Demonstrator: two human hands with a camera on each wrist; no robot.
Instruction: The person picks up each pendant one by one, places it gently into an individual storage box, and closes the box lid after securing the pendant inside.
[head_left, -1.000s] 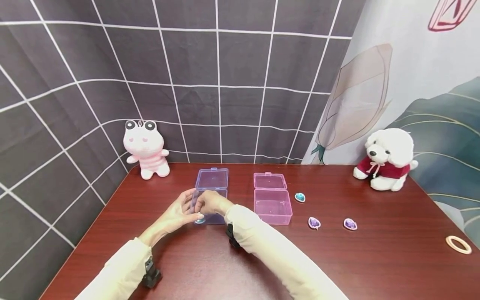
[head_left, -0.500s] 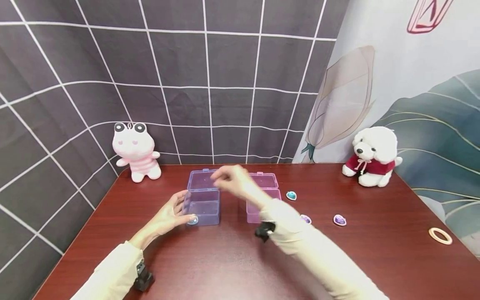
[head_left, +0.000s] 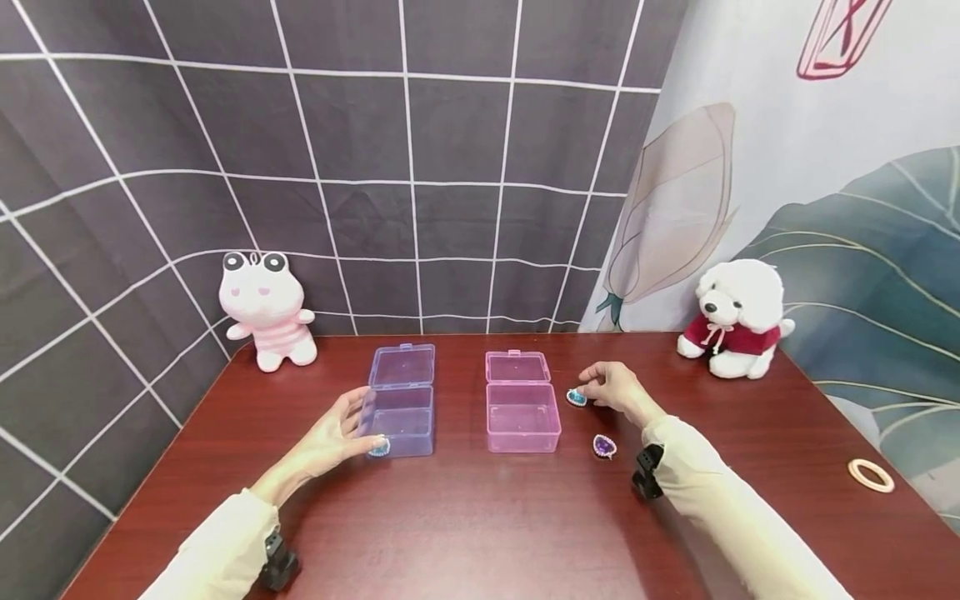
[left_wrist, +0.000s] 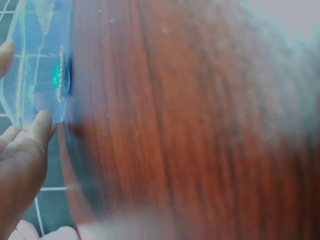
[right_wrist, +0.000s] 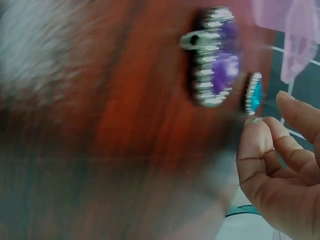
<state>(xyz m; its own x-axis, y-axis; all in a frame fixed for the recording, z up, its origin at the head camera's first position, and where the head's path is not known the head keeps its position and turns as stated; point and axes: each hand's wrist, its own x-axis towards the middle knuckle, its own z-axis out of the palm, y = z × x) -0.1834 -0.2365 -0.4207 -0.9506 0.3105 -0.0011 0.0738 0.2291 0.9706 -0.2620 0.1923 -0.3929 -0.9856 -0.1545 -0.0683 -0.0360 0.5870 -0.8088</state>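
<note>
A translucent blue lidded box (head_left: 416, 444) stands with its lid raised, a teal gem trinket (head_left: 380, 447) inside at its front left corner. My left hand (head_left: 330, 442) holds the box's left side, thumb at the front and fingers along the side; the left wrist view shows the thumb (left_wrist: 42, 122) by the box corner. Right of the open pink box (head_left: 523, 442), my right hand (head_left: 615, 390) reaches over a second teal gem trinket (head_left: 576, 398). In the right wrist view its fingertips (right_wrist: 252, 130) are just at this trinket, not closed round it. A purple gem trinket (head_left: 604, 447) lies nearer me.
A pink-and-white plush frog (head_left: 270, 312) sits back left, and a white plush dog (head_left: 738, 321) in a red top back right. A wooden ring (head_left: 871, 476) lies near the table's right edge. A tiled curtain (head_left: 457, 208) hangs behind.
My right hand has left the blue box, passed over the pink box and come down at the teal trinket on the right. My left hand stays at the blue box. One purple trinket is now hidden.
</note>
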